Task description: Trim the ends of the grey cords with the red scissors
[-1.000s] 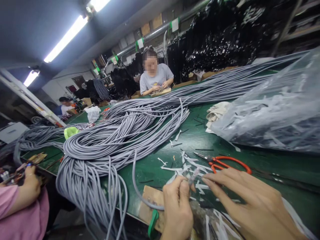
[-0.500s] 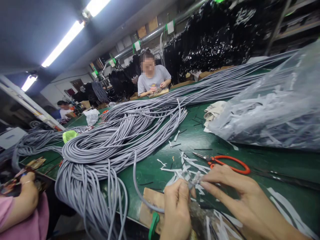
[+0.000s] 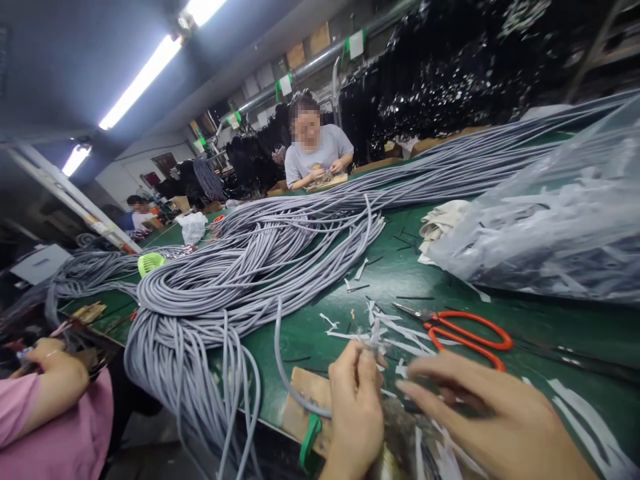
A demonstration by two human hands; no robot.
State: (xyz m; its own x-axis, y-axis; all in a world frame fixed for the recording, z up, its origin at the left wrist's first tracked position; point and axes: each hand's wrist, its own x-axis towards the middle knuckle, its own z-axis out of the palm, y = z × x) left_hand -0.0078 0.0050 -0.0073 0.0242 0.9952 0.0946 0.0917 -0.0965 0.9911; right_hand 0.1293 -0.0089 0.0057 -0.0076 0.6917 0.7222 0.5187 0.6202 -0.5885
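Note:
My left hand [image 3: 356, 400] is closed in a pinch on a grey cable [image 3: 289, 383], which curves down over a wooden block and runs into my palm. A pale, blurred cable end pokes up past the fingertips. To the right, my right hand [image 3: 480, 407] is slightly blurred, its thumb and fingers apart, with nothing visible between them. Just beyond it lie scissors [image 3: 467, 328] with orange handles, blades pointing left. Scraps of white strip [image 3: 400, 327] are scattered past both hands. Beneath my left wrist is the wooden block [image 3: 305, 380] with a green clip [image 3: 311, 440].
A large bundle of grey cables [image 3: 215, 287] covers the table's left and back. At right sits a clear plastic bag [image 3: 550, 247] of white scraps beside a beige cloth [image 3: 443, 223]. A co-worker in grey [image 3: 320, 157] sits opposite; another person's pink sleeve [image 3: 60, 413] is at left.
My right hand has drawn back from the fingertips of my left hand and opened. The left keeps its pinch on the cable. The whole view has shifted slightly, moving the scene rightward.

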